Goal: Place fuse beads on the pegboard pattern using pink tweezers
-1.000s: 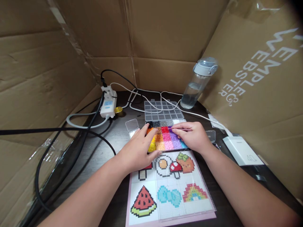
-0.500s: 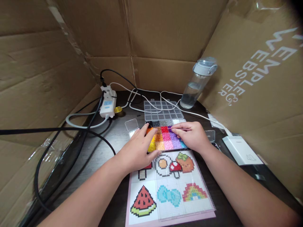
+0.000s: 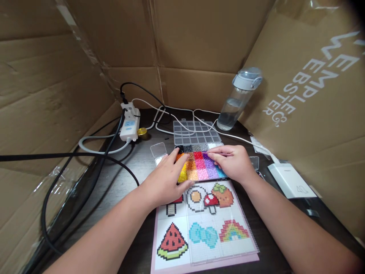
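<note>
A bead box (image 3: 202,174) with compartments of many colours lies open in the middle. My left hand (image 3: 168,177) rests with fingers spread over the box's left edge, holding nothing. In my right hand (image 3: 232,161), at the box's right side, is a thin pink tool (image 3: 225,154), pinched between the fingers, its tip over the red and purple compartments. Below the box a clear pegboard (image 3: 222,249) covers part of a pattern sheet (image 3: 162,230) with pixel pictures. A red and white mushroom (image 3: 211,200) shows between the egg and the orange fruit.
The box's clear lid (image 3: 196,137) lies behind it, with white cables across it. A water bottle (image 3: 232,110) stands at the back right, near a white charger (image 3: 291,180). At the left are a power strip (image 3: 129,129), a small gold tin (image 3: 142,132) and black cables (image 3: 57,156). Cardboard walls surround the table.
My right hand has shifted very slightly to the right and up with the pink tool. My left hand stays on the box.
</note>
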`<state>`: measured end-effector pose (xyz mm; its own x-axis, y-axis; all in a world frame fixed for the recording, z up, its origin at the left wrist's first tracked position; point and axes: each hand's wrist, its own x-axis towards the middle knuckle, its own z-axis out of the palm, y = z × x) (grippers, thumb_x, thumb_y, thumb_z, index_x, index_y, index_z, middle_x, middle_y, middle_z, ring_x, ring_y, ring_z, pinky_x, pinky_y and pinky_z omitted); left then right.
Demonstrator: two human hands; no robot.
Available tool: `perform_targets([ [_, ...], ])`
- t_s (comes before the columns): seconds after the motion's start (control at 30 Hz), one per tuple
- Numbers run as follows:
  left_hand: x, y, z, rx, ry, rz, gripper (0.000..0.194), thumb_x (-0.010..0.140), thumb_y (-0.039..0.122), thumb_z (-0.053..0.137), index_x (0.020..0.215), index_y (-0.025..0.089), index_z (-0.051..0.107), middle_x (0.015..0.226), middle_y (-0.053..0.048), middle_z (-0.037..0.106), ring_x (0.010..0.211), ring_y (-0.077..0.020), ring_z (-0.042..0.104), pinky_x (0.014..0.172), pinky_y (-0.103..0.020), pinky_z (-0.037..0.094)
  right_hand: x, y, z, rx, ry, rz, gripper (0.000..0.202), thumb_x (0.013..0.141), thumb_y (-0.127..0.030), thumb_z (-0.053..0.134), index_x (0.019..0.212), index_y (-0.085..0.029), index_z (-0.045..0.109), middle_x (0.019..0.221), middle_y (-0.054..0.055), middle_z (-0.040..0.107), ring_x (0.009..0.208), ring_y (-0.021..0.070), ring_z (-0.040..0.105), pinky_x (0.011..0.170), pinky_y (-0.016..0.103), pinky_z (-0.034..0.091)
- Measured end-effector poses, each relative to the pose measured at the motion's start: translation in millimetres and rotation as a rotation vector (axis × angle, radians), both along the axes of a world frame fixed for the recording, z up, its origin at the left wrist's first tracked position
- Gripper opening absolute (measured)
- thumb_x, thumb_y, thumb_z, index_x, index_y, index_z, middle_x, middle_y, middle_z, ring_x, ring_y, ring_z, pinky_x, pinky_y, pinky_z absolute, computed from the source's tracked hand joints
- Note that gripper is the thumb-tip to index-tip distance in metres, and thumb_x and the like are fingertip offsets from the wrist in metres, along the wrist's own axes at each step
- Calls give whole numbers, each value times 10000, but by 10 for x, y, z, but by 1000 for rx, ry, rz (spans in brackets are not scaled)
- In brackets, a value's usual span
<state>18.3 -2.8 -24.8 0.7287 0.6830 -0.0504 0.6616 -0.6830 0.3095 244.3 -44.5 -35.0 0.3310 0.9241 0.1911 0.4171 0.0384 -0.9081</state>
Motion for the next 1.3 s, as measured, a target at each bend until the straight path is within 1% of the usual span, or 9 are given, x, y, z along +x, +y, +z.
perform_targets([
  [0.17, -11, -2, -7, 3, -11, -13, 778, 911, 521, 565, 1549, 161, 304, 1610, -256, 266, 1511, -378, 237, 1193, -540, 283, -25, -29, 18, 49, 8, -5, 128, 732, -276, 742, 748, -171, 813, 642, 55, 752, 586, 182, 688, 558, 310, 579],
  [0.37, -8, -9, -12, 9, -18, -10, 767, 909, 510, 573, 1541, 160, 315, 1607, -253, 277, 1513, -375, 231, 1197, -539, 274, -83, -162, 118, 239, -57, 14, 66, 768, -199, 748, 760, -211, 812, 813, 48, 806, 737, 202, 758, 720, 345, 646],
  [0.53, -19, -12, -14, -2, -22, 1, 762, 910, 500, 574, 1545, 174, 307, 1619, -251, 259, 1515, -373, 228, 1192, -554, 278, -120, -402, 319, 445, -176, 49, 161, 798, -97, 728, 799, -236, 811, 868, 21, 813, 791, 177, 772, 751, 288, 654],
  [0.7, -24, -7, -27, 9, -28, -1, 747, 910, 519, 566, 1530, 171, 336, 1616, -243, 275, 1516, -372, 226, 1191, -555, 284, -124, -729, 426, 470, -205, 97, 262, 797, -42, 739, 878, -283, 803, 939, -19, 810, 802, 150, 768, 753, 259, 658],
  [0.83, 3, 1, -34, 23, -34, -11, 744, 904, 495, 582, 1518, 144, 352, 1596, -262, 299, 1502, -380, 264, 1187, -530, 300, -101, -1014, 335, 438, -232, 143, 319, 769, -11, 760, 925, -287, 800, 942, -18, 812, 807, 153, 775, 750, 239, 658],
  [0.93, 15, 17, -66, 32, -50, -13, 759, 905, 526, 569, 1527, 159, 337, 1598, -259, 285, 1474, -410, 311, 1168, -543, 322, -55, -1203, 175, 370, -236, 147, 296, 774, -19, 759, 923, -272, 801, 932, 3, 813, 789, 171, 780, 738, 262, 665],
  [1.03, 20, 32, -103, 33, -83, -6, 756, 893, 538, 571, 1527, 195, 341, 1605, -220, 286, 1455, -439, 328, 1156, -566, 324, 1, -1348, -8, 271, -245, 97, 238, 782, -35, 752, 863, -252, 806, 911, 30, 811, 758, 196, 776, 695, 300, 672],
  [1.17, 31, 35, -107, 24, -73, -3, 764, 882, 539, 573, 1527, 199, 345, 1591, -206, 300, 1417, -429, 381, 1120, -539, 380, 24, -1433, -160, 185, -209, 38, 218, 801, -54, 736, 826, -260, 804, 890, 38, 810, 743, 215, 771, 700, 351, 671],
  [1.3, 38, 27, -87, 15, -52, 14, 767, 877, 566, 565, 1526, 225, 337, 1596, -186, 286, 1420, -422, 371, 1115, -538, 384, -13, -1416, -185, 178, -223, 55, 223, 791, -49, 734, 794, -261, 803, 851, 33, 809, 786, 220, 775, 714, 334, 660],
])
